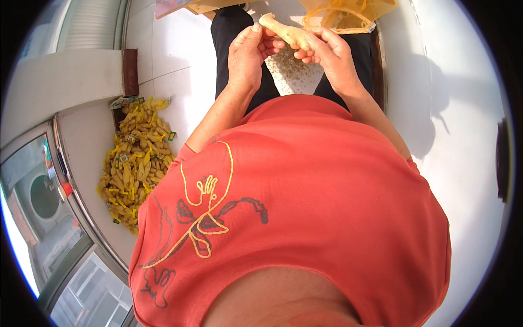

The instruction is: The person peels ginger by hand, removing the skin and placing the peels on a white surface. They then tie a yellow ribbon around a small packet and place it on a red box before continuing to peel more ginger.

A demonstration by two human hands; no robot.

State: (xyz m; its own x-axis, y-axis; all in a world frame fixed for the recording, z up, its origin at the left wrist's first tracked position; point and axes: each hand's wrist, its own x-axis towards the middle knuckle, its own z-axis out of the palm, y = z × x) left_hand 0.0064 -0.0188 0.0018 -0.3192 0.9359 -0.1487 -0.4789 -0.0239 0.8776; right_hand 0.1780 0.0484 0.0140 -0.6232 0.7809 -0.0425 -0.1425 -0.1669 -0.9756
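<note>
A pale, elongated root piece [284, 32] is held at the far centre of the scene, above the person's lap, lying roughly level with its blunt end pointing far-left. The left hand [248, 54] closes its fingers around the left end of the piece, thumb on the near side. The right hand [329, 57] grips the right end, fingertips curled over it. Both hands are in firm contact with the piece.

Directly below the hands, between the dark trouser legs [229, 38], a small heap of light scrapings [294, 71] lies on the white tiled floor [169, 49]. Just beyond the hands, at the far edge, sits an orange mesh bag [348, 13].

Near the viewer, a red shirt [327, 191] with a line drawing fills the lower centre. To the left, well apart from the hands, a pile of yellowish root pieces [136, 163] lies on the floor beside a metal-framed glass door [60, 229].
</note>
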